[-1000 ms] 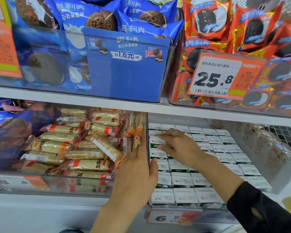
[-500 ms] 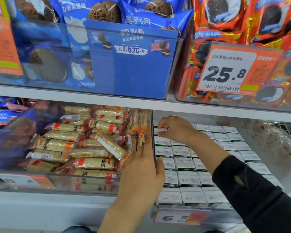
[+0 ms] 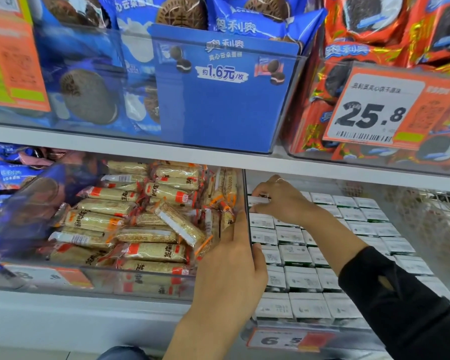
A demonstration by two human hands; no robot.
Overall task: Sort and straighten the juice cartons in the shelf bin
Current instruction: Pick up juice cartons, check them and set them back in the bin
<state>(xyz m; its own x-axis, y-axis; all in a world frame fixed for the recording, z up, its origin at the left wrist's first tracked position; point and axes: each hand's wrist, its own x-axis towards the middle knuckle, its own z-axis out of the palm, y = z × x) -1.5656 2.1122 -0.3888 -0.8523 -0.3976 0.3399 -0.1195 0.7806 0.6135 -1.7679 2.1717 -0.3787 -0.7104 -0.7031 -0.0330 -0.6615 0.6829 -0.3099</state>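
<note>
Filling the upper shelf [image 3: 166, 152], blue cookie packs sit behind a card [image 3: 224, 87] reading "1.6元", beside red packs under a "25.8" tag [image 3: 374, 110]. Below, a clear bin [image 3: 245, 203] of juice cartons [image 3: 299, 278], rows tightly packed, carries a "6.5" tag [image 3: 283, 340]. Left hand [image 3: 231, 276] grips the bin's dividing wall; right hand [image 3: 281, 201] pinches a back-row carton [image 3: 257, 200]. Wrapped bars [image 3: 146, 229] lie jumbled left.

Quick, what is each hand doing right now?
Left hand: grip on the clear bin wall, thumb inside, fingers outside.
Right hand: fingers curled, pinching a carton in the back row.
</note>
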